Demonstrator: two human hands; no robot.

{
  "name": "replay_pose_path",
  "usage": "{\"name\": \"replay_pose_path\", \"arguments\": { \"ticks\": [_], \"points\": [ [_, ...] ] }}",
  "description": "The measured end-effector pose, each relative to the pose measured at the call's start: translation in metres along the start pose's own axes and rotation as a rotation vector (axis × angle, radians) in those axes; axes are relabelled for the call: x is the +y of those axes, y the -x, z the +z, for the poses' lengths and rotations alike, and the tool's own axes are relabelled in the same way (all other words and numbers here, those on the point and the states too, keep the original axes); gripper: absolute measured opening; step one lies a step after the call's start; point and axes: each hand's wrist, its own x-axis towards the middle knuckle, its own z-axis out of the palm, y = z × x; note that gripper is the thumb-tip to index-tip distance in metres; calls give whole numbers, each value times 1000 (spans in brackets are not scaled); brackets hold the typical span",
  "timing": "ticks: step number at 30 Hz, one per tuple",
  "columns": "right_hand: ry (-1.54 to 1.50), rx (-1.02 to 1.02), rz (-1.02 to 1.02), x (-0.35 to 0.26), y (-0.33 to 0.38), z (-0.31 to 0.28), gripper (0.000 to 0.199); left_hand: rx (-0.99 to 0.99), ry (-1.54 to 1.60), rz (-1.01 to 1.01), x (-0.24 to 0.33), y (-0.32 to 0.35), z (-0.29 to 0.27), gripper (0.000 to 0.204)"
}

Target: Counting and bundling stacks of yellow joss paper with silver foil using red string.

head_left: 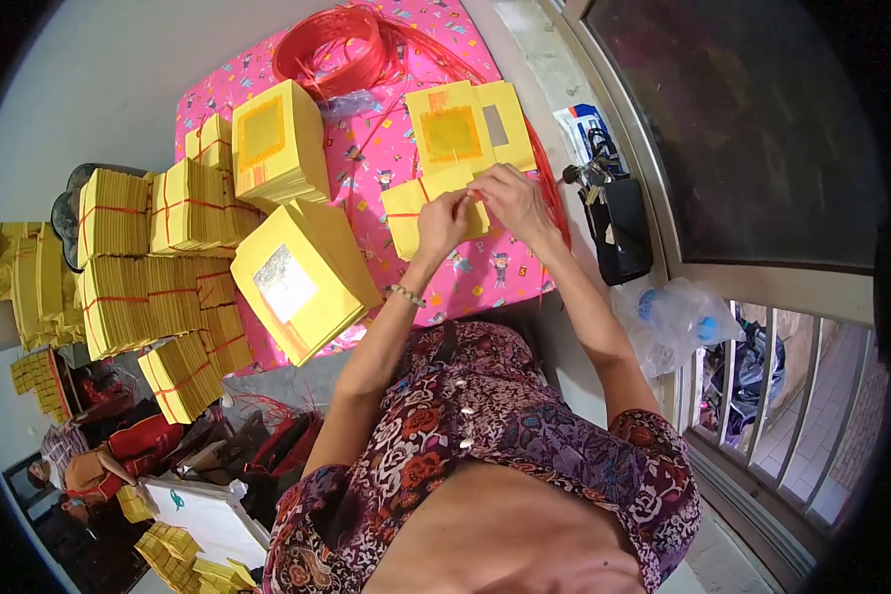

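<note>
A small bundle of yellow paper [411,236] lies on the pink printed table cover [500,267], with a red plastic strip [403,215] around it. At its right side, my left hand [444,224] is closed with the fingertips pinched on the strip. My right hand [512,203] is also pinched, close against the left fingertips at the same spot. The strip's ends are mostly hidden by my fingers. Just beyond lie yellow sheets with an orange-bordered gold square [452,133] and another yellow stack with a silver square [496,126].
To the left stand two tall yellow paper stacks [279,144] [302,277] and many red-tied bundles [119,297]. A coil of red strips [332,49] sits at the far edge. Keys [592,176] and a black case [619,233] rest on the right ledge beside a plastic bag [668,327].
</note>
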Motion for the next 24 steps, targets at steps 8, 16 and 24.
{"name": "replay_pose_path", "arguments": {
  "ticks": [8,16,24],
  "points": [
    [-102,-61,42,-13,-6,20,13,-55,-25,-224,-1,11,-4,18],
    [-125,-14,118,-12,-14,11,11,34,115,-241,8,-11,-22,17],
    [-278,-44,261,6,-26,22,10,-252,366,-162,-46,-31,9,19]
  ]
}}
